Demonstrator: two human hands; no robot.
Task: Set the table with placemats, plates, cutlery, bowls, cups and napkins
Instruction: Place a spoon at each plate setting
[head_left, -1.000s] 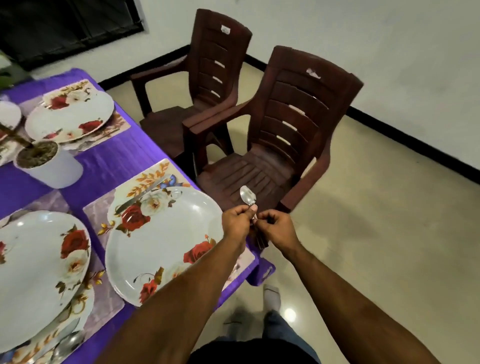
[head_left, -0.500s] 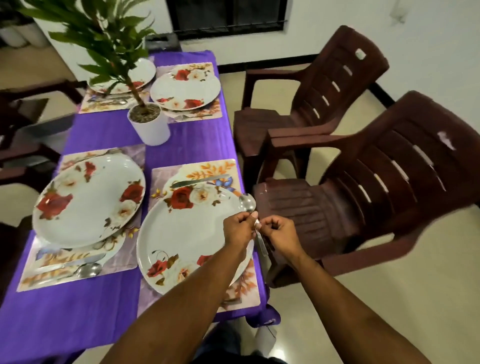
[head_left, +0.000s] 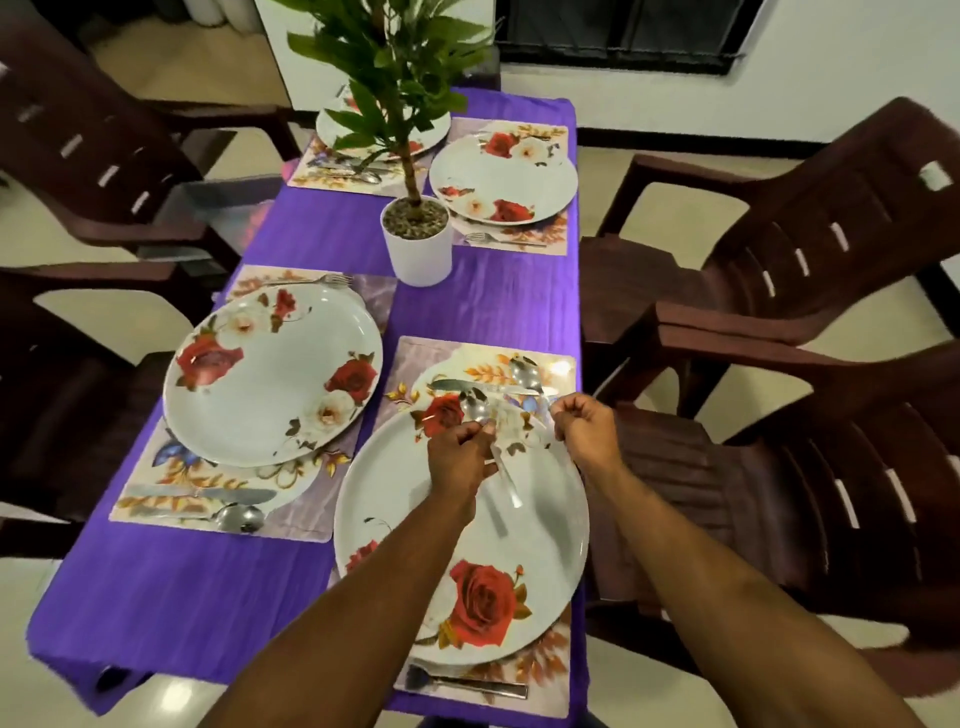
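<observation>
I am watching both hands working over the near plate (head_left: 395, 519). The left hand (head_left: 460, 457) is pinching a spoon (head_left: 477, 406) above its far rim. The right hand (head_left: 587, 428) is pinching another spoon (head_left: 524, 374), its bowl lying beyond the rim.

The pot (head_left: 417, 247) stands mid-table (head_left: 182, 571). Nearer than the pot, two plates sit on mats: one to its left (head_left: 270, 374), one to its right (head_left: 462, 525). Both hands hover over the right plate, the left hand (head_left: 460, 457) with a spoon (head_left: 477, 408), the right hand (head_left: 587, 423) just beside. Beyond the pot lie two more plates (head_left: 503, 179). Chairs (head_left: 779, 249) flank the table.
</observation>
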